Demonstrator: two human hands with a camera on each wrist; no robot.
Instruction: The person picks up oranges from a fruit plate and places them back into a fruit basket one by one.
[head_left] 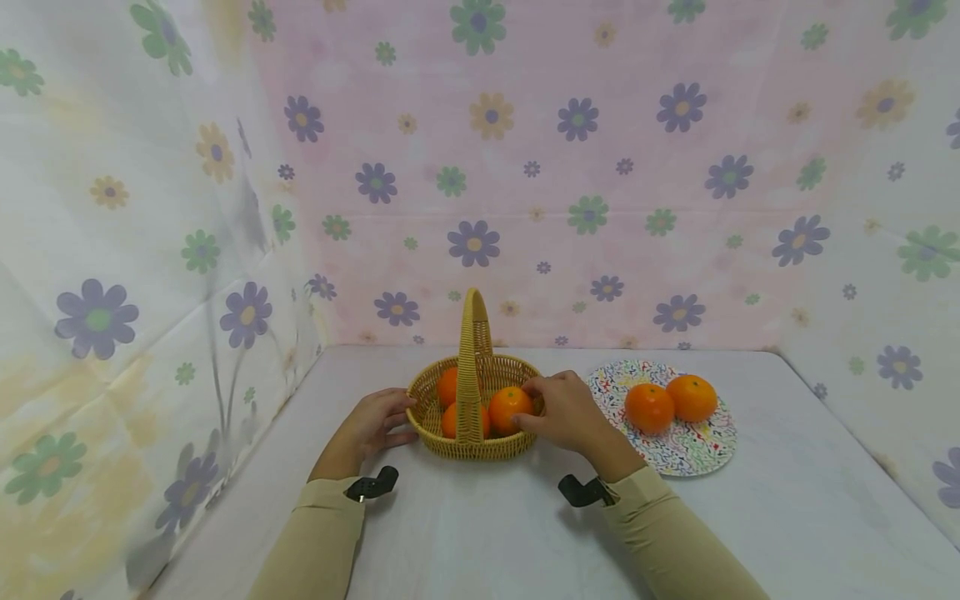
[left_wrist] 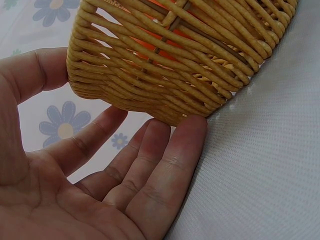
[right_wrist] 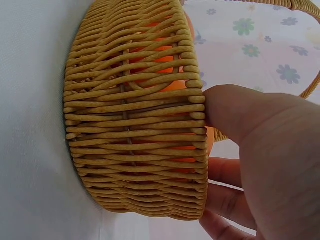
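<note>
A wicker basket [head_left: 517, 448] with a tall arched handle [head_left: 469, 367] stands on the table, several oranges in it. My right hand [head_left: 566, 412] reaches over its right rim, thumb and fingers around the rightmost orange [head_left: 507, 408]. In the right wrist view, the basket wall [right_wrist: 135, 115] hides most of that orange. My left hand [head_left: 375, 421] is at the basket's left side. In the left wrist view, its thumb [left_wrist: 45, 72] touches near the rim and its fairly straight fingers [left_wrist: 175, 160] rest against the outer wall. Two more oranges [head_left: 445, 387] [head_left: 459, 419] sit left and front in the basket.
Right of the basket lies a round speckled plate or mat [head_left: 697, 457], bearing two oranges [head_left: 649, 408] [head_left: 691, 397] side by side. A white cloth [head_left: 480, 533] covers the table. Flower-patterned fabric [head_left: 525, 192] encloses the back and both sides.
</note>
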